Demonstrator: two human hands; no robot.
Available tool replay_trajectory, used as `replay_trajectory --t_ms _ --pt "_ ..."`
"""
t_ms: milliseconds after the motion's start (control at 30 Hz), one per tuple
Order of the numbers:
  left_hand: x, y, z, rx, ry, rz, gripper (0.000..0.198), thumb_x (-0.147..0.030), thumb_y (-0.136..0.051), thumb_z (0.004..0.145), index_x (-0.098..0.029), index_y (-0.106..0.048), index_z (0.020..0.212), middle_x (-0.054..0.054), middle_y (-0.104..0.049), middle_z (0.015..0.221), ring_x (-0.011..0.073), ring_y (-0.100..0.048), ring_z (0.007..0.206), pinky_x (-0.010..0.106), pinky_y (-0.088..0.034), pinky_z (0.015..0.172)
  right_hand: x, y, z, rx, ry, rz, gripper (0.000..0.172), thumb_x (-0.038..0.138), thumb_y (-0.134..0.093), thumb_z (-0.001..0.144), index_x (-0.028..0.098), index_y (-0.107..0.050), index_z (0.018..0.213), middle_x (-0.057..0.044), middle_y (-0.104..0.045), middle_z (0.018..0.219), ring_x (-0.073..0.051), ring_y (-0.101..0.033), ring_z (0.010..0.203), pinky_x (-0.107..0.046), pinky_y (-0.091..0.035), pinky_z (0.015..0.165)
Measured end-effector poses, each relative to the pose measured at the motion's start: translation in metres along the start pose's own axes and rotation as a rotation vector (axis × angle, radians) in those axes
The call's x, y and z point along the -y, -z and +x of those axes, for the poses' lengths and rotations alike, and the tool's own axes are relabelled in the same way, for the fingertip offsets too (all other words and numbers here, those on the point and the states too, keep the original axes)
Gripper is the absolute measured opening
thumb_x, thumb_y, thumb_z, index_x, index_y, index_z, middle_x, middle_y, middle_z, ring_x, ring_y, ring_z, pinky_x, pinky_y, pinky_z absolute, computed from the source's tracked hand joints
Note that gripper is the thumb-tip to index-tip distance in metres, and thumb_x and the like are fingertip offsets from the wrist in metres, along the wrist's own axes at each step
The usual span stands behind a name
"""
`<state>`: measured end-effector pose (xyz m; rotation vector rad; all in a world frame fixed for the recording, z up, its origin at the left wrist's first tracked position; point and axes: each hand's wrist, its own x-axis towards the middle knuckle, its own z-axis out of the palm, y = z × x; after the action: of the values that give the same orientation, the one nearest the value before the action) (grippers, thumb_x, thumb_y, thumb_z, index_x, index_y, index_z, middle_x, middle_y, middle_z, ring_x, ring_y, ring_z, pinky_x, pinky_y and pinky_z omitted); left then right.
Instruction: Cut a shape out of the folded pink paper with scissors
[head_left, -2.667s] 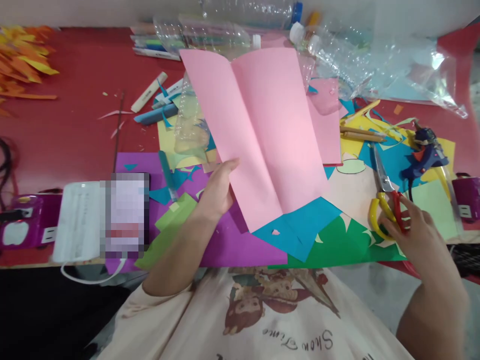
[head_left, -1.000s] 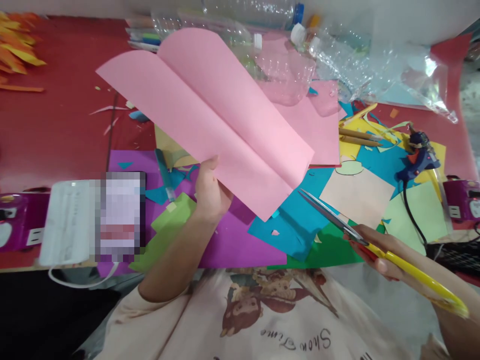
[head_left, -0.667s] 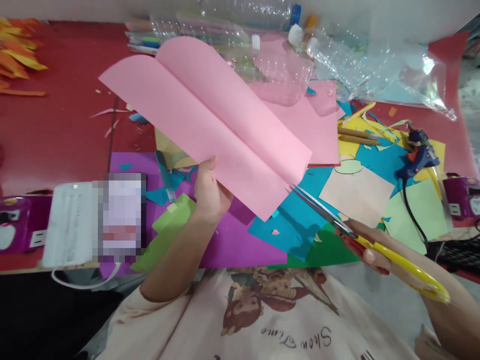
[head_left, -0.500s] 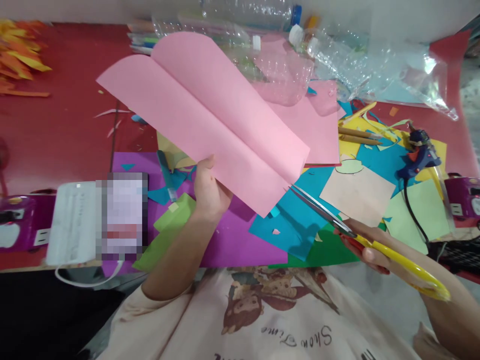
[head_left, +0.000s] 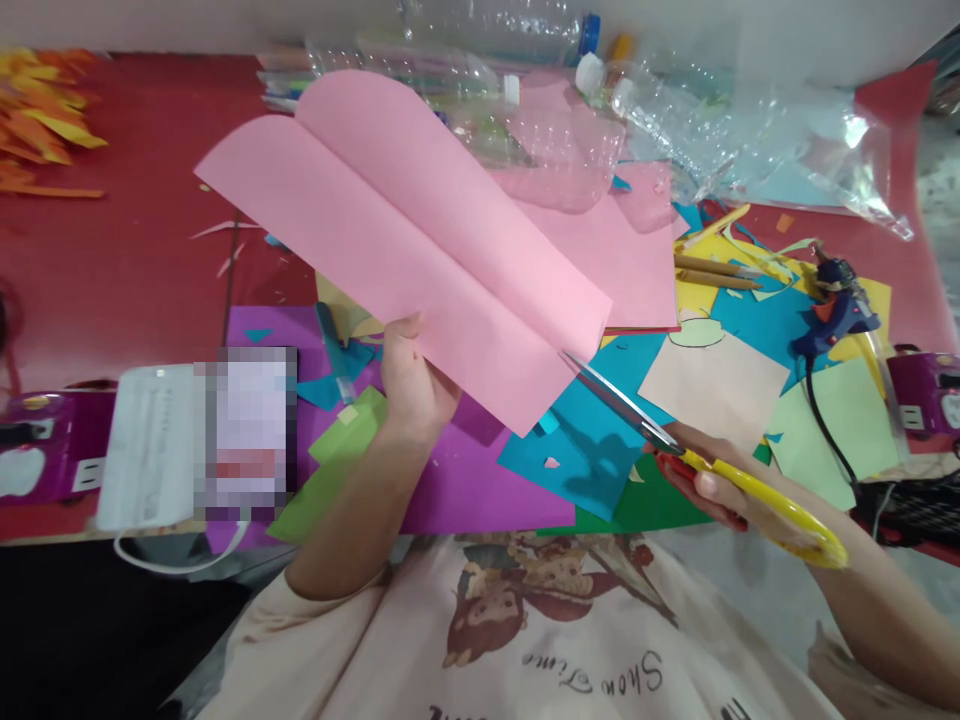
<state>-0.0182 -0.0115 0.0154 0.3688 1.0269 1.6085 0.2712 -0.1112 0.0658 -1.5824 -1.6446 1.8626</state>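
Note:
A large pink sheet of paper point(head_left: 420, 240), creased down its length, is held up over the table at a slant. My left hand point(head_left: 416, 385) grips its lower edge, thumb on top and the other fingers hidden beneath. In my right hand point(head_left: 709, 475) is a pair of scissors point(head_left: 626, 405) with yellow and red handles. The blades point up and left, their tips at the crease on the sheet's right end. Under the sheet lie purple paper point(head_left: 480, 490) and blue paper point(head_left: 600, 455) with small scraps.
Clear plastic bottles point(head_left: 555, 150) lie along the back. At the right are pencils point(head_left: 716, 273), a dark blue glue gun point(head_left: 840, 305) and light green paper point(head_left: 817, 425). A phone point(head_left: 251, 430) and a white device point(head_left: 150, 445) with a cable sit at the left, near orange-yellow strips point(head_left: 41, 120).
My right hand has moved left and slightly up with the scissors, bringing the blade tips further onto the pink paper's crease. The paper has shifted slightly left.

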Motion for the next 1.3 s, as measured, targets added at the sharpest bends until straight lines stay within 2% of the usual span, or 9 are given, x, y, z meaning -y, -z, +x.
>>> replay_trajectory --t_ms 133,200,333,467,633,767,933,1100,1300 --pt "-0.001 -0.001 0.000 -0.016 -0.010 0.018 0.020 -0.019 -0.050 0.076 -0.021 -0.063 0.091 -0.002 -0.070 0.074 0.0164 -0.062 0.103 0.025 -0.045 0.096 -0.008 -0.001 -0.004 -0.016 -0.087 0.030 0.061 0.065 -0.049 0.083 0.022 -0.051 0.126 -0.004 -0.056 0.082 -0.007 -0.041 0.046 -0.020 -0.038 0.038" --pt "-0.001 -0.001 0.001 -0.018 -0.013 0.019 0.019 -0.019 -0.051 0.075 -0.021 -0.062 0.090 -0.002 -0.070 0.074 0.0173 -0.062 0.106 0.026 -0.045 0.096 -0.010 -0.002 -0.005 -0.031 -0.100 0.027 0.062 0.065 -0.050 0.083 0.023 -0.050 0.129 -0.005 -0.058 0.086 -0.008 -0.043 0.050 -0.021 -0.039 0.040" --pt "0.000 0.002 0.003 0.002 0.001 0.025 0.019 -0.022 -0.057 0.071 -0.024 -0.063 0.089 -0.002 -0.071 0.076 0.0217 -0.057 0.119 0.027 -0.047 0.096 -0.008 -0.002 -0.003 0.027 -0.038 0.055 0.052 0.063 -0.046 0.086 0.022 -0.053 0.116 0.002 -0.048 0.069 -0.007 -0.034 0.047 -0.020 -0.032 0.041" --pt "0.000 0.006 0.003 0.019 0.026 0.075 0.019 -0.027 -0.061 0.068 -0.028 -0.064 0.086 0.000 -0.073 0.080 0.0257 -0.045 0.133 0.029 -0.048 0.098 -0.007 -0.001 0.003 0.117 -0.004 0.085 0.049 0.064 -0.044 0.087 0.019 -0.051 0.106 0.007 -0.037 0.058 -0.006 -0.023 0.043 -0.021 -0.024 0.041" --pt "-0.002 0.006 0.001 0.018 0.064 0.152 0.015 -0.031 -0.060 0.069 -0.031 -0.063 0.084 -0.001 -0.074 0.089 0.0247 -0.041 0.137 0.030 -0.049 0.098 -0.009 -0.001 0.005 0.137 -0.011 0.086 0.052 0.066 -0.044 0.086 0.019 -0.049 0.108 0.008 -0.036 0.056 -0.005 -0.024 0.042 -0.021 -0.020 0.040" --pt "-0.002 0.006 0.001 -0.003 0.060 0.159 0.016 -0.031 -0.060 0.067 -0.030 -0.063 0.083 0.001 -0.074 0.086 0.0269 -0.041 0.137 0.032 -0.049 0.098 -0.005 -0.004 0.006 0.122 -0.015 0.087 0.052 0.065 -0.045 0.086 0.018 -0.048 0.108 0.009 -0.035 0.055 -0.005 -0.024 0.042 -0.021 -0.021 0.040" --pt "-0.001 0.006 0.002 -0.012 0.053 0.154 0.014 -0.030 -0.060 0.066 -0.030 -0.063 0.080 0.000 -0.073 0.081 0.0265 -0.043 0.136 0.031 -0.049 0.098 0.002 -0.008 0.008 0.062 0.008 0.032 0.051 0.066 -0.047 0.084 0.020 -0.052 0.106 0.004 -0.042 0.065 -0.006 -0.031 0.043 -0.021 -0.024 0.037" --pt "0.000 0.006 0.002 0.002 0.059 0.101 0.023 -0.028 -0.062 0.066 -0.030 -0.064 0.089 0.000 -0.073 0.079 0.0258 -0.040 0.138 0.032 -0.046 0.101 -0.006 -0.008 0.014 0.032 0.082 -0.038 0.056 0.070 -0.047 0.081 0.018 -0.055 0.100 0.002 -0.044 0.066 -0.007 -0.032 0.045 -0.021 -0.027 0.038" --pt "-0.001 0.007 0.002 0.024 0.076 0.072 0.018 -0.028 -0.063 0.066 -0.030 -0.065 0.084 -0.001 -0.073 0.078 0.0234 -0.042 0.137 0.028 -0.047 0.099 -0.013 -0.005 0.006 0.023 0.135 -0.140 0.059 0.069 -0.042 0.084 0.019 -0.056 0.114 -0.002 -0.051 0.069 -0.011 -0.044 0.053 -0.021 -0.037 0.043"
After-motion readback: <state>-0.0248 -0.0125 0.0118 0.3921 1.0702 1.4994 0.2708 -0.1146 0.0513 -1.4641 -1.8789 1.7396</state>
